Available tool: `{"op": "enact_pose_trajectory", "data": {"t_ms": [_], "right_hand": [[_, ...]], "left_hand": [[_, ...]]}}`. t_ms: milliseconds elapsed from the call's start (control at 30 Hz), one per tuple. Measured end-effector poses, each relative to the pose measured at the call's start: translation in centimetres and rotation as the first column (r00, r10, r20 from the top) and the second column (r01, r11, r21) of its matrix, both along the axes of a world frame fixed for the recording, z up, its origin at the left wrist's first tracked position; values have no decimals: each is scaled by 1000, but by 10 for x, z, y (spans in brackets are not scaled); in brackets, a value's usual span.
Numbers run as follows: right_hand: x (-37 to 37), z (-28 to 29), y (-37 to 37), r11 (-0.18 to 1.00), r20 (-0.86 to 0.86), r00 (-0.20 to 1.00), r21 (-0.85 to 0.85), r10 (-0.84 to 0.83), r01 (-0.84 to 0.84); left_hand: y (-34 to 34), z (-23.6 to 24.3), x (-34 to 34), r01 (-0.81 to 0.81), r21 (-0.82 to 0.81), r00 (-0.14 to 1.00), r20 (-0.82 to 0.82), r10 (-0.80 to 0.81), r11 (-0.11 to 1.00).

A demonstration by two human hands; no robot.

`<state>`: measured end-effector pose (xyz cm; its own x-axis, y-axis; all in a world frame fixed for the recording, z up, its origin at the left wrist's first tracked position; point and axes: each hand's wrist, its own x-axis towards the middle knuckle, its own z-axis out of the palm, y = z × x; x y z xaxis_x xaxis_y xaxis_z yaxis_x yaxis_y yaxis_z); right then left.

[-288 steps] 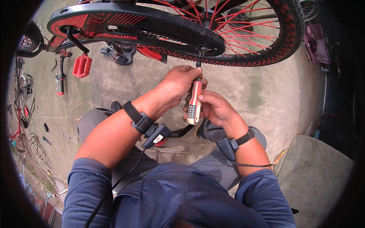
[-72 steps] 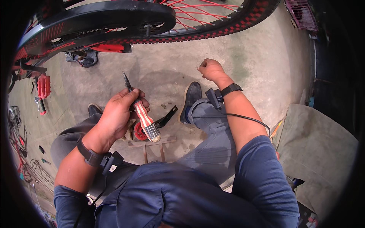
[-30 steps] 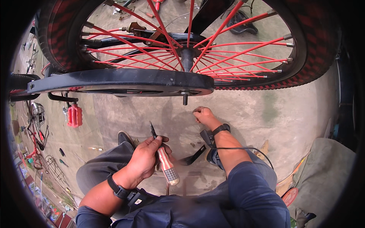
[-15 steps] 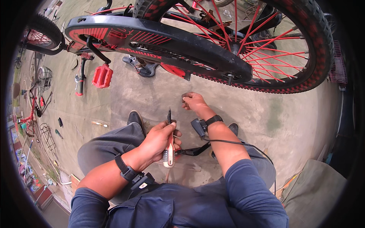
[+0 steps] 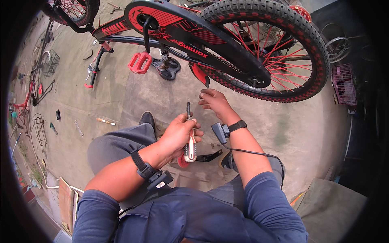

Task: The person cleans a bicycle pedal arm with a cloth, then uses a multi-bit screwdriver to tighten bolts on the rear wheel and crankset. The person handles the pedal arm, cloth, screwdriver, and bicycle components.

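Observation:
My left hand (image 5: pixel 180 131) is closed around a screwdriver (image 5: pixel 189 152) with a white, red and black handle. Its dark, thin tip points away from me, toward the bicycle. To its right, my right hand (image 5: pixel 219 106) is raised with thumb and fingers curled together; whatever is between the fingertips is too small to make out. Beyond both hands an upside-down black and red bicycle (image 5: pixel 194 44) rests on its saddle (image 5: pixel 167 69). Its rear wheel (image 5: pixel 314 77), with red spokes, and its chain guard (image 5: pixel 239 67) are nearest my right hand, which appears apart from them.
Between my legs lie a small red wheel (image 5: pixel 183 163) and a black bracket (image 5: pixel 209 156). A red pedal (image 5: pixel 139 62) sticks out toward me. Left on the ground are a white-and-orange handled tool (image 5: pixel 106 121) and a wrench (image 5: pixel 79 128). A purple wire basket (image 5: pixel 343 84) stands at right.
My view has shifted, so the bicycle's saddle and more of its frame now show. The screwdriver remains in my left hand. My right hand's fingers are a little more stretched out.

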<state>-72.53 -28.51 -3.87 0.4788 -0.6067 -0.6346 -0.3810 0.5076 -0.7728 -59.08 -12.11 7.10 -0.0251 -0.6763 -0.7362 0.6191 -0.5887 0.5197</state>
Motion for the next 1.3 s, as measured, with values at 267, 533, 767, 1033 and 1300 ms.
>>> {"op": "enact_pose_trajectory", "data": {"t_ms": [267,533,767,1033,1300], "right_hand": [[-22,70,75,977,235,972,211,-13,-38],[-21,111,134,938,386,919,340,-73,-68],[2,133,128,995,399,915,98,-66,29],[5,160,108,980,302,944,-182,133,-80],[-92,161,25,720,-45,984,-687,-172,94]], "left_hand": [[-2,10,9,-82,-116,995,48,88,990],[-2,11,16,-192,-246,952,190,241,950],[5,23,17,-146,-387,958,173,227,911],[3,46,65,-40,-479,894,374,245,877],[10,111,169,301,-464,39,879,476,833]]}}
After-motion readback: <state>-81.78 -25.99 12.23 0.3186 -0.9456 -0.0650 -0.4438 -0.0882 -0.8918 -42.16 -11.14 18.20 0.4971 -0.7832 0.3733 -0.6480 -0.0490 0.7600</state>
